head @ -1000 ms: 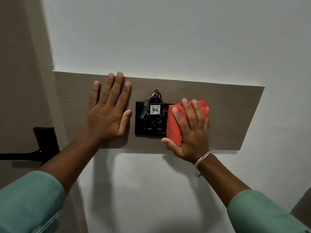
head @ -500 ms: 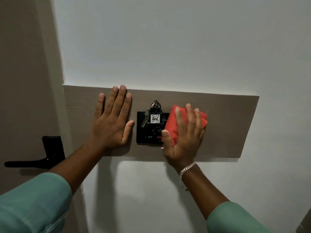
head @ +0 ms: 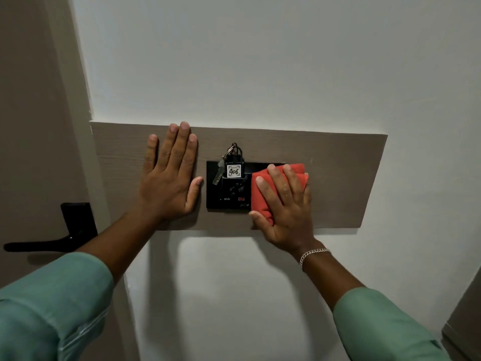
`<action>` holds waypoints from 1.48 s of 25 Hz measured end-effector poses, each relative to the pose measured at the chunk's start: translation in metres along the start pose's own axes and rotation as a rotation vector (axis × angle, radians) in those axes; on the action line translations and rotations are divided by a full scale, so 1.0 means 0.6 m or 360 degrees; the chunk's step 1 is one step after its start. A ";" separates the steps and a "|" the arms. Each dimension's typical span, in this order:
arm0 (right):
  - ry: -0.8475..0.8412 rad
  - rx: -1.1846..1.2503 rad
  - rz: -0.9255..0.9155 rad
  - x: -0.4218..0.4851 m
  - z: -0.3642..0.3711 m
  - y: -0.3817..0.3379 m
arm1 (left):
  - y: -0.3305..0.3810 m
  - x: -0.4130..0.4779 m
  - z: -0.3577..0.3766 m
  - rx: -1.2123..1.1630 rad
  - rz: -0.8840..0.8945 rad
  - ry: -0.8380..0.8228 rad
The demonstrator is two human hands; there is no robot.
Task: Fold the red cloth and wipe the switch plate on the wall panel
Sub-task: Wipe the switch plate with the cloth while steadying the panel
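Note:
A black switch plate (head: pixel 226 198) is set in a brown wood-grain wall panel (head: pixel 338 178). My right hand (head: pixel 285 204) presses the folded red cloth (head: pixel 263 196) flat against the plate's right part, which the cloth and hand hide. My left hand (head: pixel 170 175) lies flat on the panel just left of the plate, fingers together, holding nothing. A key (head: pixel 218 173) with a tag reading 406 (head: pixel 233 171) hangs in a slot at the top of the plate.
A black door handle (head: pixel 52 237) sticks out from the door at the left. White wall surrounds the panel above and below. A brown edge (head: pixel 466 321) shows at the bottom right corner.
My right hand with the cloth has slid from the plate's middle back to its right part and lower edge. The left hand stays flat on the panel.

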State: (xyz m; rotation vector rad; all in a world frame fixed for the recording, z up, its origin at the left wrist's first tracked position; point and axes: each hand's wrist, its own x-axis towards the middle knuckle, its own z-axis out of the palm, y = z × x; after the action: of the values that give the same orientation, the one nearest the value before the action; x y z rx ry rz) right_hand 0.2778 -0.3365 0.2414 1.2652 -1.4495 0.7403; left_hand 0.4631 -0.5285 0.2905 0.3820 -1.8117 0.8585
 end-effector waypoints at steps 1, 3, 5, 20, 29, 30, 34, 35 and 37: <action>0.0025 0.0041 0.0153 0.005 0.000 -0.008 | 0.000 0.000 -0.001 0.0005 0.0002 -0.0009; 0.0066 0.0106 0.0497 0.028 0.005 -0.052 | -0.001 0.000 -0.002 0.0016 0.0008 -0.0019; 0.0008 0.0076 0.0331 0.028 0.005 -0.057 | -0.002 0.000 -0.003 0.0003 0.0008 -0.0016; 0.0077 0.0268 0.0104 0.044 -0.005 -0.030 | -0.005 -0.001 0.003 0.0015 0.0013 -0.0001; -0.0049 -0.0033 -0.0560 0.076 -0.020 0.048 | -0.003 0.001 0.001 0.0036 0.0016 0.0007; 0.0011 -0.0041 -0.0449 0.068 -0.014 0.040 | -0.002 0.001 0.000 0.0031 0.0013 0.0009; 0.0397 0.0095 0.0666 0.033 0.028 -0.070 | -0.002 0.002 -0.006 0.0023 -0.0003 -0.0004; 0.0534 0.0187 0.0949 0.034 0.038 -0.101 | -0.001 0.002 -0.006 0.0015 -0.0001 -0.0013; 0.0771 0.0390 0.1300 0.048 0.053 -0.139 | 0.001 0.003 -0.007 -0.0002 -0.0005 -0.0034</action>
State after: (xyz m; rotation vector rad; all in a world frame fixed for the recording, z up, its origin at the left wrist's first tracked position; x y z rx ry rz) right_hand 0.3501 -0.3961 0.2455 0.5452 -1.4664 1.6782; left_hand 0.4649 -0.5250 0.2930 0.3941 -1.8307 0.8538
